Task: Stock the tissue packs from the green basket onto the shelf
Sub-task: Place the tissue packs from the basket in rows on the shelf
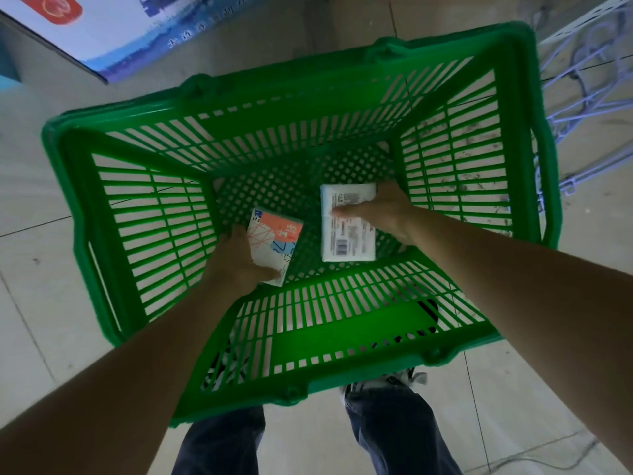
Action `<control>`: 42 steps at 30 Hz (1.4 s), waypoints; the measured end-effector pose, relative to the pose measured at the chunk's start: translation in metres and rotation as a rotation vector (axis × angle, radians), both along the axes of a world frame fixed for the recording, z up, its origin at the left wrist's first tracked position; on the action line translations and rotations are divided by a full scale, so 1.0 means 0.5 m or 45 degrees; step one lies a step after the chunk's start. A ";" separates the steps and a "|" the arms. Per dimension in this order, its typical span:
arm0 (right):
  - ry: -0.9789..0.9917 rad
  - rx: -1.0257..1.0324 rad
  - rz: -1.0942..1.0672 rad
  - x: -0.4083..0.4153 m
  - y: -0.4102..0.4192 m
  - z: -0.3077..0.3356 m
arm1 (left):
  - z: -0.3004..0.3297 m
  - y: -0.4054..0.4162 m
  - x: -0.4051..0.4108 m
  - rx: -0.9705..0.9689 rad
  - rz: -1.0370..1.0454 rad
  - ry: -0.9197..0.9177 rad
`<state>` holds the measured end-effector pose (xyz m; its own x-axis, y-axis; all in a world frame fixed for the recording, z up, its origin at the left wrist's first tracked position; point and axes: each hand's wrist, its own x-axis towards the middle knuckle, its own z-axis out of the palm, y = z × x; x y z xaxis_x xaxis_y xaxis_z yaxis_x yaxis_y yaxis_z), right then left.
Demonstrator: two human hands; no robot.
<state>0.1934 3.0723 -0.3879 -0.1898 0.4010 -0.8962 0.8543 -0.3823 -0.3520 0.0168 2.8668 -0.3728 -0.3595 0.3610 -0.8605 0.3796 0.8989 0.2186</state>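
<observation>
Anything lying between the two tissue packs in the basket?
Nothing: in the head view only bare green mesh of the basket floor shows between the patterned pack and the white pack.

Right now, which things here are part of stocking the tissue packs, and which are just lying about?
Part of the job:
green basket
patterned pack, held by the left hand
white pack, held by the right hand

Just lying about:
printed box on the floor, upper left
white wire rack, upper right
</observation>
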 end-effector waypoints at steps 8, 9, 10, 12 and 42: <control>0.061 -0.089 -0.040 0.000 -0.036 0.003 | -0.017 0.001 0.038 0.003 0.383 -0.094; 0.071 -0.103 -0.052 0.002 -0.038 0.008 | -0.014 -0.002 0.038 0.012 0.447 -0.109; 0.086 -0.120 -0.062 0.005 -0.041 0.012 | -0.010 -0.005 0.037 0.014 0.500 -0.137; 0.120 -0.129 -0.067 0.011 -0.043 0.026 | 0.000 -0.009 0.036 0.020 0.596 -0.231; 0.565 -0.139 -0.321 0.001 0.095 0.669 | 0.636 0.112 -0.034 0.477 0.887 -0.773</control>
<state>0.1937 3.1199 -0.0535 -0.4705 0.3920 -0.7905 0.5083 -0.6119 -0.6060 0.0000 2.9229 -0.0546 -0.1314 0.5224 -0.8425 -0.4764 0.7120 0.5158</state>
